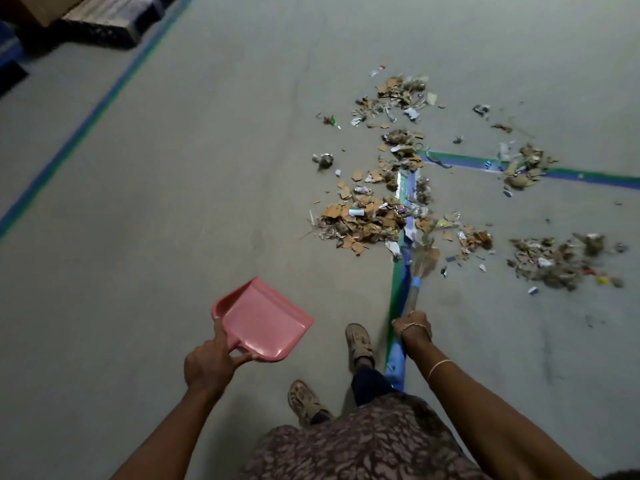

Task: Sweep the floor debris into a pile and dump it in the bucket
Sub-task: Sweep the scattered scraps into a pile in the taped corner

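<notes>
Debris [367,220] of cardboard scraps, paper and dust lies scattered over the grey floor ahead and to the right, in several loose clumps. My right hand [414,327] grips the handle of a short broom [420,261] whose bristles, blurred, touch the near edge of the debris. My left hand [207,363] holds a pink dustpan [261,318] by its handle, above the floor at the lower left of the debris. No bucket is in view.
Blue-and-green tape lines [398,289] cross the floor under the debris and run along the left. A pallet [110,19] with a cardboard box [38,6] stands at the top left. My two shoes [360,342] are just behind the broom.
</notes>
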Demonstrator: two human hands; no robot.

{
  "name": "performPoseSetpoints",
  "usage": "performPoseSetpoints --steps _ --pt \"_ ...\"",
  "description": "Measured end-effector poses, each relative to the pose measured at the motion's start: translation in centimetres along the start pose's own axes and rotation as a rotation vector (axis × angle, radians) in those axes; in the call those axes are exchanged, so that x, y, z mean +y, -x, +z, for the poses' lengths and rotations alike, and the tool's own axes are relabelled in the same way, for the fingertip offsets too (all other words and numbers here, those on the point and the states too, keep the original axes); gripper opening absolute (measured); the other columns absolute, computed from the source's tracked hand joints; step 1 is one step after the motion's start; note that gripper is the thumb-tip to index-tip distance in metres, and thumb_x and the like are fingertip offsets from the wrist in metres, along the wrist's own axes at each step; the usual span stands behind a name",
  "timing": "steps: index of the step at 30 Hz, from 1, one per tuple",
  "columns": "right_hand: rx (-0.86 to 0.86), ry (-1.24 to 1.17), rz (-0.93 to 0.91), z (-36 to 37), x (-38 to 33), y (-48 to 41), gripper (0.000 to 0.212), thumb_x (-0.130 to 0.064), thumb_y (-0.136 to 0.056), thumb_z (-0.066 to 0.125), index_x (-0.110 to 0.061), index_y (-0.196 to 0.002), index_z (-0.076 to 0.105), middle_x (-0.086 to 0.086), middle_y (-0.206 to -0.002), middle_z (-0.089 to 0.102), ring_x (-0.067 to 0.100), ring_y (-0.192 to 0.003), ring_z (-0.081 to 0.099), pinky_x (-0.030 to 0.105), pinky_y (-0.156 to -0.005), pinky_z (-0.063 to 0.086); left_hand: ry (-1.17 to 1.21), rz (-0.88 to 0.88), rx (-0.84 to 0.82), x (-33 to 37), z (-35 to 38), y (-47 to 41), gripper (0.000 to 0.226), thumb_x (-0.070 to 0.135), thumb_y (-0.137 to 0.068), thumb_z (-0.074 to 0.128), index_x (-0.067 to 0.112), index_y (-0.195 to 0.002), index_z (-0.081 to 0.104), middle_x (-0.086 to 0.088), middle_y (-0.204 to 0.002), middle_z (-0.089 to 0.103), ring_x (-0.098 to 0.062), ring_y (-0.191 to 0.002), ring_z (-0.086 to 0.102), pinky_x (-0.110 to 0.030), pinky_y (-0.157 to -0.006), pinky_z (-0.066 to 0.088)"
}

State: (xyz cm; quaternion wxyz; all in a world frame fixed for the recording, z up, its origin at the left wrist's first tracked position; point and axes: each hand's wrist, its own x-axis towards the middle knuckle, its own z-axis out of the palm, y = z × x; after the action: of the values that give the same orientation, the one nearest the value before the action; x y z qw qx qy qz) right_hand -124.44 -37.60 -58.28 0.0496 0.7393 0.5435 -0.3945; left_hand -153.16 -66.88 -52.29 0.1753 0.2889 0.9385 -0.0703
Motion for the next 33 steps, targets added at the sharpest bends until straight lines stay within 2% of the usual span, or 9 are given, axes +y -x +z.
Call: performPoseSetpoints --steps 5,7,10,13,15,20,23,27,33 --pt "-0.074 -0.269 -0.019 0.3 0.4 3.2 0.024 -0.019 -0.060 0.079 -0.003 -0.071 0.065 0.019 -0.070 0.069 0.037 -0.066 0.071 0.055 -0.066 0.060 0.033 0.043 0.023 -0.2 0.0 -0.1 0.132 0.098 -0.053 0.051 0.025 -0.158 0.015 -0.007 -0.096 0.073 -0.031 -0.086 0.071 -0.036 -0.069 0.053" --pt "-0.154 -0.265 -0.119 0.1 -0.7 5.8 0.010 -0.007 -0.070 0.079 -0.004 -0.077 0.072 0.013 -0.066 0.067 0.027 -0.057 0.066 0.048 -0.064 0.061 0.028 0.061 0.039 -0.1 -0.2 -0.3 0.132 0.098 -0.053 0.051 0.024 -0.158 0.016 -0.006 -0.095 0.073 -0.030 -0.085 0.071 -0.035 -0.068 0.052" --pt "-0.232 -0.187 -0.244 1.2 -2.1 7.6 0.026 -0.006 -0.076 0.075 -0.007 -0.102 0.072 0.009 -0.069 0.068 0.023 -0.051 0.062 0.036 -0.053 0.058 0.000 0.089 0.042 -0.2 -0.6 -0.6 0.132 0.099 -0.052 0.049 0.024 -0.156 0.021 -0.005 -0.092 0.073 -0.029 -0.082 0.071 -0.034 -0.066 0.051" --pt "-0.198 0.146 -0.415 2.4 -4.1 8.3 0.037 -0.027 -0.073 0.073 -0.026 -0.109 0.065 0.006 -0.093 0.071 0.027 -0.083 0.070 0.032 -0.071 0.056 -0.013 0.088 0.025 -0.5 -1.0 -0.9 0.131 0.100 -0.052 0.048 0.026 -0.156 0.019 -0.003 -0.094 0.073 -0.028 -0.083 0.071 -0.033 -0.066 0.051" --pt "-0.155 0.400 -0.548 3.1 -5.3 7.6 0.038 -0.031 -0.075 0.064 -0.025 -0.112 0.058 0.005 -0.103 0.065 0.031 -0.096 0.065 0.037 -0.081 0.056 -0.018 0.090 0.026 -0.6 -1.4 -1.0 0.132 0.101 -0.051 0.047 0.027 -0.156 0.014 -0.002 -0.092 0.072 -0.027 -0.083 0.071 -0.032 -0.064 0.048" --pt "-0.115 0.786 -0.862 4.7 -8.6 4.5 0.060 -0.003 -0.086 0.063 -0.011 -0.140 0.038 0.016 -0.131 0.040 0.036 -0.084 0.064 0.046 -0.072 0.058 -0.047 0.056 -0.004 -0.4 -2.2 -1.8 0.135 0.103 -0.049 0.041 0.029 -0.157 0.009 0.000 -0.088 0.072 -0.025 -0.080 0.070 -0.031 -0.060 0.045" --pt "-0.156 0.918 -0.954 5.7 -10.6 2.4 0.053 0.002 -0.093 0.053 -0.002 -0.144 0.038 0.021 -0.151 0.029 0.042 -0.092 0.066 0.045 -0.070 0.053 -0.052 0.007 -0.038 0.3 -2.7 -2.3 0.134 0.103 -0.048 0.042 0.029 -0.156 0.013 -0.001 -0.088 0.073 -0.027 -0.081 0.071 -0.032 -0.061 0.046" --pt "-0.231 0.971 -0.908 6.7 -12.5 -0.9 0.037 0.000 -0.094 0.053 -0.004 -0.131 0.053 0.017 -0.136 0.053 0.038 -0.105 0.065 0.044 -0.081 0.056 -0.098 -0.023 -0.059 2.1 -3.6 -3.5 0.133 0.101 -0.051 0.043 0.030 -0.158 0.008 -0.002 -0.099 0.074 -0.026 -0.089 0.071 -0.032 -0.068 0.049" --pt "-0.360 0.886 -0.735 7.1 -12.3 -7.1 0.036 -0.003 -0.090 0.056 -0.006 -0.126 0.053 0.013 -0.124 0.060 0.035 -0.111 0.064 0.043 -0.091 0.054 -0.132 -0.068 -0.134 4.9 -4.8 -7.0 0.140 0.106 -0.043 0.035 0.032 -0.159 0.010 -0.004 -0.094 0.074 -0.027 -0.084 0.072 -0.032 -0.063 0.046"
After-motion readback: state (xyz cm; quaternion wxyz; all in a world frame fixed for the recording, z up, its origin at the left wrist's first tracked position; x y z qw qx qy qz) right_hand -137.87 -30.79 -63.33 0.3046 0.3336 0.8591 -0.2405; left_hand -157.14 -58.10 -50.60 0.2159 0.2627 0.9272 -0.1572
